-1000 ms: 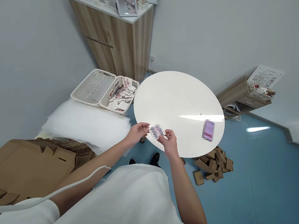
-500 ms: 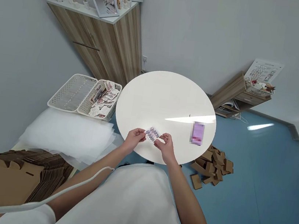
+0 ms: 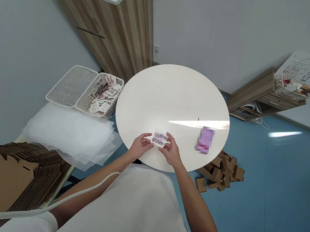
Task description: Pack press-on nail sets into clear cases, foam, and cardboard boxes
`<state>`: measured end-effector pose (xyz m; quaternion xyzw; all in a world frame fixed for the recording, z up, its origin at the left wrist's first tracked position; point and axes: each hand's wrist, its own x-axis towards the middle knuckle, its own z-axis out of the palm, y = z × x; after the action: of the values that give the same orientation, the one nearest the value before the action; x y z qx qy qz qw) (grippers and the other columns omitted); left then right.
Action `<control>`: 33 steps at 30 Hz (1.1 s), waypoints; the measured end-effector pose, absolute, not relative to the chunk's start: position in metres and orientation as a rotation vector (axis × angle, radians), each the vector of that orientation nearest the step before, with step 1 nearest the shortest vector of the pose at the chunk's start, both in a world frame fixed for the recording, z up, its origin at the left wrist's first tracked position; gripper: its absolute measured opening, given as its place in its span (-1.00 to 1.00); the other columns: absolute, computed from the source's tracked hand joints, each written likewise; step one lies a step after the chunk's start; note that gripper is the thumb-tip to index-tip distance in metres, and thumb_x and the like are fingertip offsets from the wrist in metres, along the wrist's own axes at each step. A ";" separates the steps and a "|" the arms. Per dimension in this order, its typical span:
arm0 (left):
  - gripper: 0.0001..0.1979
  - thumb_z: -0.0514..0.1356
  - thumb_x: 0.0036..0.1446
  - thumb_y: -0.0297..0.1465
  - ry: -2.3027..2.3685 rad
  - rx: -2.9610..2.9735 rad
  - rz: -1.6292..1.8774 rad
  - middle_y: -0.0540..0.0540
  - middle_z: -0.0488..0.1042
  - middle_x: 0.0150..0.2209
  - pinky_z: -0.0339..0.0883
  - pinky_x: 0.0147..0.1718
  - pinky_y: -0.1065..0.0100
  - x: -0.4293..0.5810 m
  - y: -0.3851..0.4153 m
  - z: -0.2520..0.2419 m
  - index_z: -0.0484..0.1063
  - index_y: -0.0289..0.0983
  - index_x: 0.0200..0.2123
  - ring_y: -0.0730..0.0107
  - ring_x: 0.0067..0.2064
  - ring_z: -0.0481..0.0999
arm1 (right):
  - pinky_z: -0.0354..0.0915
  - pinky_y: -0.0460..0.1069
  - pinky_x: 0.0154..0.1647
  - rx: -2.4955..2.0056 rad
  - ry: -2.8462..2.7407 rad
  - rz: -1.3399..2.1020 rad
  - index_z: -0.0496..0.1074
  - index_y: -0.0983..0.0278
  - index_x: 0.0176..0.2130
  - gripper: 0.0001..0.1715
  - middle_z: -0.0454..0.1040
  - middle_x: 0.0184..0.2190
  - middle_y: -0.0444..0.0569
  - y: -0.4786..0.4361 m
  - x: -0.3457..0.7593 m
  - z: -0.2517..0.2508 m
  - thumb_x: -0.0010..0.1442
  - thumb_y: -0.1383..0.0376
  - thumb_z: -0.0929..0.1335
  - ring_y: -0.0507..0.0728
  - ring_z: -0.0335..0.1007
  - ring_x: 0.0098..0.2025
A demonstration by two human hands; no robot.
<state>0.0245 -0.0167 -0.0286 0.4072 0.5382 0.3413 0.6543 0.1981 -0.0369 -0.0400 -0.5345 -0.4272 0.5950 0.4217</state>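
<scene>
Both my hands hold one small card of patterned press-on nails (image 3: 160,138) over the near edge of the round white table (image 3: 175,95). My left hand (image 3: 140,147) pinches the card's left end, and my right hand (image 3: 170,152) pinches its right end. The card lies roughly level, face up. A purple blurred flat item (image 3: 205,139) lies on the table to the right of my hands.
Two white baskets stand left of the table, one (image 3: 71,86) with clear sleeves, one (image 3: 103,93) full of nail cards. White foam sheets (image 3: 68,134) and flat cardboard boxes (image 3: 5,175) lie nearer left. Cardboard scraps (image 3: 222,169) litter the blue floor at right. A wooden cabinet (image 3: 118,30) stands behind.
My hands have lowered the nail card toward the table and turned it more level. The camera view has shifted downward and closer to the table.
</scene>
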 end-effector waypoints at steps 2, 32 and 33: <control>-0.25 0.32 -0.25 -0.33 1.226 1.129 0.745 -0.04 0.40 -0.31 0.29 -0.20 0.29 0.019 -0.012 -0.028 0.15 -0.19 0.07 0.46 -0.34 0.44 | 0.29 0.00 -0.20 -1.313 -1.065 1.533 0.04 0.06 0.11 -0.13 0.15 -0.16 -0.09 -0.032 0.201 -0.042 -0.15 0.32 0.40 -0.06 0.31 -0.39; -0.32 0.21 -0.17 -0.42 1.390 1.623 0.484 -0.06 0.24 -0.30 0.28 -0.30 0.29 -0.099 0.059 -0.090 0.14 -0.21 0.10 0.34 -0.30 0.31 | 0.27 0.06 -0.17 -1.620 -1.127 1.491 0.18 0.12 0.07 -0.17 0.19 -0.14 -0.04 0.033 0.071 -0.090 -0.22 0.30 0.42 0.09 0.21 -0.18; -0.31 0.21 -0.18 -0.41 1.402 1.633 0.472 -0.07 0.24 -0.30 0.27 -0.28 0.29 -0.104 0.061 -0.092 0.14 -0.23 0.10 0.33 -0.30 0.32 | 0.27 0.06 -0.19 -1.639 -1.151 1.486 0.18 0.13 0.06 -0.17 0.19 -0.15 -0.04 0.036 0.065 -0.093 -0.23 0.31 0.42 0.09 0.21 -0.20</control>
<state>-0.1043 0.0613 -0.0918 0.6611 0.5674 0.1912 0.4521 0.0651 0.0364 -0.0931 -0.6230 -0.4374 0.5650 0.3183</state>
